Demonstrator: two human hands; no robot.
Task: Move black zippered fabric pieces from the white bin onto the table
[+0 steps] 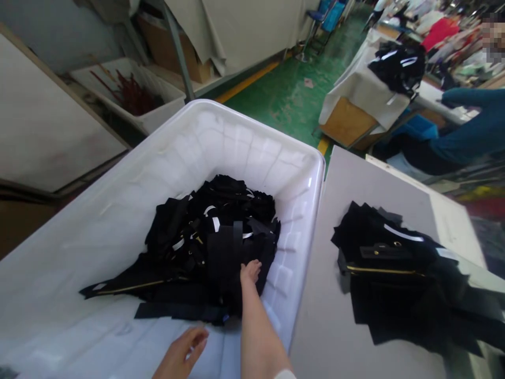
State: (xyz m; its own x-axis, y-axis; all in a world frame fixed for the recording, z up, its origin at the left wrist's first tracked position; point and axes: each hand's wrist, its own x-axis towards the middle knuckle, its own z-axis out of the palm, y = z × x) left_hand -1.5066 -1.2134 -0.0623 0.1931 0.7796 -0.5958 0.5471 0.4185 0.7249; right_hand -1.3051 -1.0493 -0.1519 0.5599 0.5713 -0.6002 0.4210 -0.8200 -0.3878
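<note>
A heap of black fabric pieces (205,247) was piled toward the far right corner of the white plastic bin (252,137). The right hand (249,271) was pressed into the heap's near edge, its fingers apparently tucked under the cloth, so the grip could not be told. The left hand (182,353) was held loosely open above the bin's near floor, grasping nothing. A second black stack (398,273) lay on the grey tabletop (335,316) beside the bin's right wall.

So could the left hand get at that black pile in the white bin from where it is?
Probably yes. The left hand hovers open inside the white bin, close to the black fabric pile, with only bare bin floor between. The right hand already touches the pile.
</note>
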